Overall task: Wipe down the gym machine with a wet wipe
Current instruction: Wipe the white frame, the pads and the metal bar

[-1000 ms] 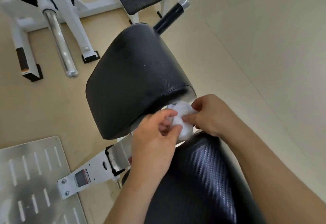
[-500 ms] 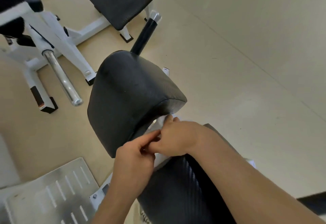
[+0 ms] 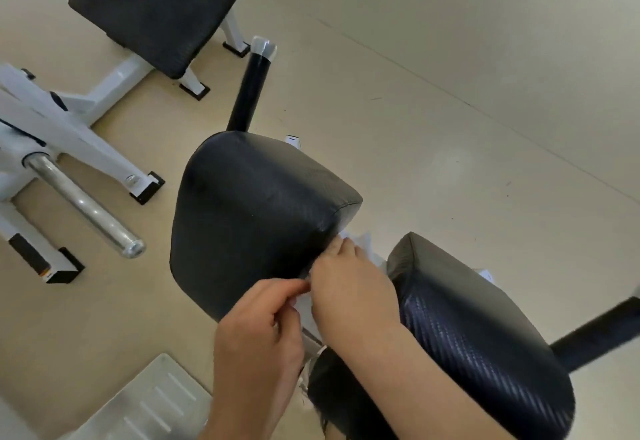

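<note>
Wet wipe [image 3: 304, 307] lies in the gap between the machine's two black pads, mostly covered by the hands, so only a white strip shows between them. At far left a steel bar [image 3: 83, 211] juts from a white frame [image 3: 86, 141] on the floor, and a metal plate [image 3: 149, 405] sits at the bottom edge. Next comes the front pad [image 3: 249, 211]. The left hand [image 3: 256, 346] pinches the wipe's near edge between thumb and forefinger, its other fingers curled in. The right hand [image 3: 349, 297] covers the wipe with bent fingers [image 3: 337, 251] closed on it, tips against the front pad's lower edge. The rear pad [image 3: 485, 335] lies under the right forearm.
</note>
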Demonstrator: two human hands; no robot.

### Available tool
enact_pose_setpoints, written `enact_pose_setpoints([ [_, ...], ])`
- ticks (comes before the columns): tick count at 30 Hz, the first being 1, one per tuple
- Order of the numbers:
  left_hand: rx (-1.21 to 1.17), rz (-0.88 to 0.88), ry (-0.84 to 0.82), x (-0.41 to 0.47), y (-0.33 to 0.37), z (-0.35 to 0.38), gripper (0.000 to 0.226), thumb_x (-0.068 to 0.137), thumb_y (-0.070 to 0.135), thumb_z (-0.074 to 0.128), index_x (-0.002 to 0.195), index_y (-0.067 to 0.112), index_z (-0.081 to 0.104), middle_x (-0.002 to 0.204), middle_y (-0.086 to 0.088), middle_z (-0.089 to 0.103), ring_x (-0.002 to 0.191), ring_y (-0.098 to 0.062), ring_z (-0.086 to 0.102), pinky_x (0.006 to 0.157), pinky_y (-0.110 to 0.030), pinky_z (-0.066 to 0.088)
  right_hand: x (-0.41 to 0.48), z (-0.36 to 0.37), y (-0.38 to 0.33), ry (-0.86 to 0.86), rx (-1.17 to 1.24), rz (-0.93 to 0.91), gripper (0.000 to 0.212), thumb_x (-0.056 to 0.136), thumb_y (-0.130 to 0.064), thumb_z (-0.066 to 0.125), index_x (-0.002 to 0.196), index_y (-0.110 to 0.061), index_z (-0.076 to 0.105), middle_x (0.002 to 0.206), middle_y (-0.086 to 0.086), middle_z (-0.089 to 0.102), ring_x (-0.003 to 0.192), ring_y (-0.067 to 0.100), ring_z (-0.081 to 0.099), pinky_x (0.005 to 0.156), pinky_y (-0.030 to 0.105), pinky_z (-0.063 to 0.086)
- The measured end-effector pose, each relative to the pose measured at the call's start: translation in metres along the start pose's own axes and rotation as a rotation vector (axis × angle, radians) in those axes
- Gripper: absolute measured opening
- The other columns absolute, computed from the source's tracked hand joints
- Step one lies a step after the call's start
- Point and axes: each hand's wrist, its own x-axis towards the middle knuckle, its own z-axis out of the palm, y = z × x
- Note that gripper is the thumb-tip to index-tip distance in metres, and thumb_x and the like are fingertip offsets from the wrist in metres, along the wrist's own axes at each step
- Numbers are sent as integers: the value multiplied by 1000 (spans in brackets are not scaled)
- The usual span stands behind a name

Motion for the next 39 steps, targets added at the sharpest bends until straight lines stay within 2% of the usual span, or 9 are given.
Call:
enact_pose_setpoints([
  [5, 13, 67, -91, 3, -1, -5, 28, 79, -4, 68, 98, 15, 74, 89, 10, 69, 77, 0, 62, 79, -6, 48, 18, -1, 3, -34, 96, 83, 52, 94, -19, 46, 137, 8, 32, 136, 22, 42, 124, 34, 44, 97, 38, 41],
  [10, 36, 22, -279, -8, -2, 0, 28, 80, -3, 61, 89, 22, 70, 80, 21, 58, 72, 6, 55, 64, 0, 39, -13, -20, 7, 41, -134, -118, 29, 93, -5, 45, 122, -1, 50, 119, 16, 54, 107, 33, 57, 73, 36, 41],
  [14, 24, 74, -401, -19, -2, 19, 44, 81, 1, 60, 112, 32, 68, 109, 22, 64, 95, 6, 57, 88, -9, 45, 17, -36, 24, -327, -258, -175, 24, 89, -27, 63, 107, -12, 59, 107, 6, 63, 98, 27, 60, 77, 32, 45],
  [18, -45, -38, -419, -18, -6, 30, 41, 86, 9, 57, 115, 38, 60, 115, 26, 54, 104, 5, 53, 88, -8, 42, 56, -46, 35, -684, -77, 1, 60, 76, -47, 76, 120, -9, 62, 114, 6, 64, 98, 22, 61, 86, 32, 50],
  [23, -196, -263, -380, -18, -9, 34, 36, 89, 7, 57, 112, 34, 61, 107, 26, 53, 104, 0, 53, 93, -22, 47, 8, -28, 18, -198, -258, -101, 25, 89, -12, 58, 113, -7, 59, 106, 10, 62, 98, 29, 62, 72, 30, 42],
  [27, -554, -621, -333, -27, -13, 31, 34, 93, 5, 52, 110, 30, 67, 106, 18, 67, 103, -1, 61, 98, -35, 51, -28, 9, 16, 300, -329, -100, 40, 48, -8, 82, 86, -3, 69, 70, 10, 65, 54, 23, 64, 43, 25, 34],
  [31, -760, -789, -257, -42, -23, 29, 30, 96, 5, 51, 105, 25, 71, 104, 8, 71, 99, -7, 66, 91, -34, 55, -33, 26, 27, 385, -347, -311, 43, 77, -15, 56, 114, 1, 69, 110, 17, 71, 99, 28, 70, 76, 35, 57],
  [34, -799, -804, -250, -52, -34, 30, 31, 95, 4, 49, 105, 23, 71, 103, 7, 72, 100, -8, 66, 88, -31, 56, -38, 40, 20, 266, -449, -405, 52, 85, -16, 30, 121, 2, 64, 120, 19, 66, 117, 30, 61, 91, 39, 52],
  [39, -782, -866, -200, -74, -75, 42, 30, 93, 6, 49, 107, 23, 70, 108, 4, 70, 103, -12, 64, 88, -31, 54, -19, 72, -8, -88, -696, -541, 50, 101, -21, 33, 146, 0, 31, 153, 20, 31, 144, 34, 21, 117, 44, 20],
])
